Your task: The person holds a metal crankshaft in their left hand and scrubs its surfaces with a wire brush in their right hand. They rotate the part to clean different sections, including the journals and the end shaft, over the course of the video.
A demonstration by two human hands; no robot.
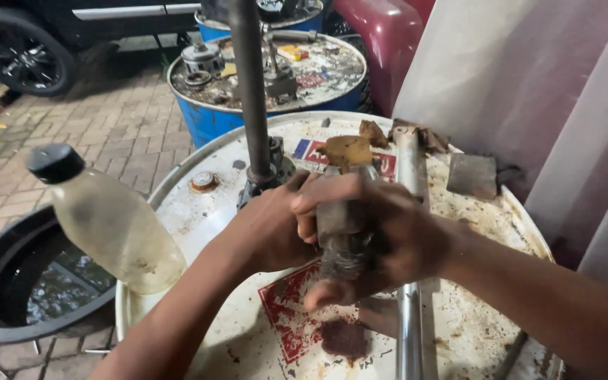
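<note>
Both my hands wrap one greasy grey metal part (340, 224) held upright over a white drum top (198, 211). My left hand (269, 229) cups it from the left. My right hand (395, 236) grips it from the right, fingers across its upper end. A brown dirty lump (347, 149) sits at the part's top. A shiny metal tube (409, 281) runs under my right hand along the drum. How the part joins the tube is hidden by my fingers.
A cloudy plastic bottle (110, 222) with a black cap stands at the drum's left edge. A dark vertical shaft (250, 91) rises behind my left hand. A blue drum (212, 119) holds metal parts at the back. A black basin (8, 281) of water lies on the brick floor, left.
</note>
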